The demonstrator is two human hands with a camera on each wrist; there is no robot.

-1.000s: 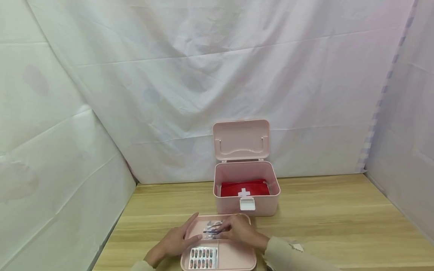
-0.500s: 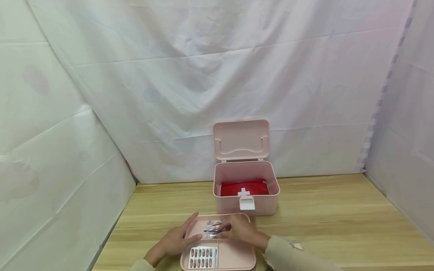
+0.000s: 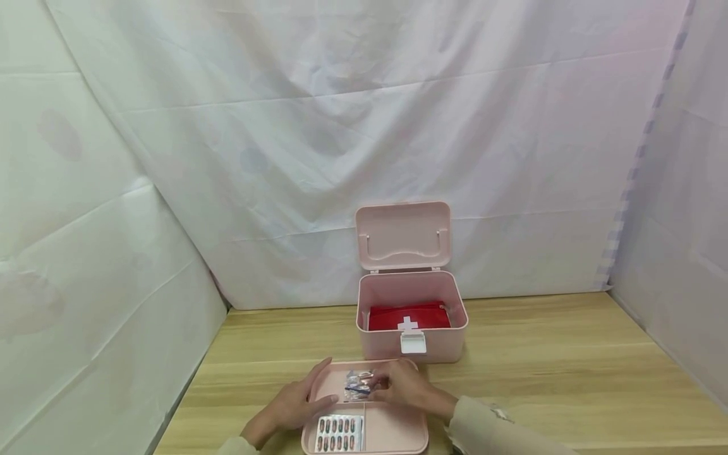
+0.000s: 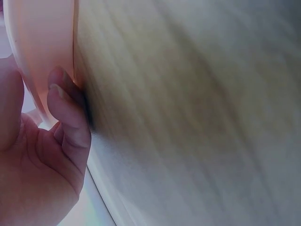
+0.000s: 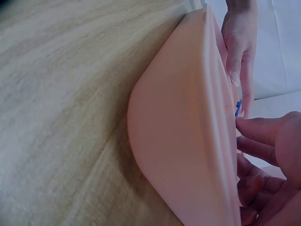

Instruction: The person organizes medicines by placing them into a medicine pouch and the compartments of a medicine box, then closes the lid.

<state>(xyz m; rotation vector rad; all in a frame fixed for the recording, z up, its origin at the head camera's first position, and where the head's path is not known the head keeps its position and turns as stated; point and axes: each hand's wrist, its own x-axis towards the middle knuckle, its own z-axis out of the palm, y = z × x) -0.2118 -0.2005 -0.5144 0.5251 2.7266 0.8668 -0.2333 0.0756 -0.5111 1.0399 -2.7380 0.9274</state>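
A shallow pink tray lies near the front edge in the head view. My left hand grips its left side, thumb over the rim and the other fingers along the outer wall, as the left wrist view shows. In the tray's back compartment sits a small clear plastic packet with a dark blue strip across it. My right hand reaches over the tray's right side and pinches the packet's right end between curled fingers and thumb. The fingers cover that end. A blister pack of capsules lies in the front left compartment.
Behind the tray stands a pink first-aid box, its lid raised, with a red pouch inside and a white latch in front. The wooden tabletop runs back to white cloth walls.
The packet shifts slightly, its blue strip now slanting down to the right, as the right fingers move a little on it. The left hand, tray and box keep their places.
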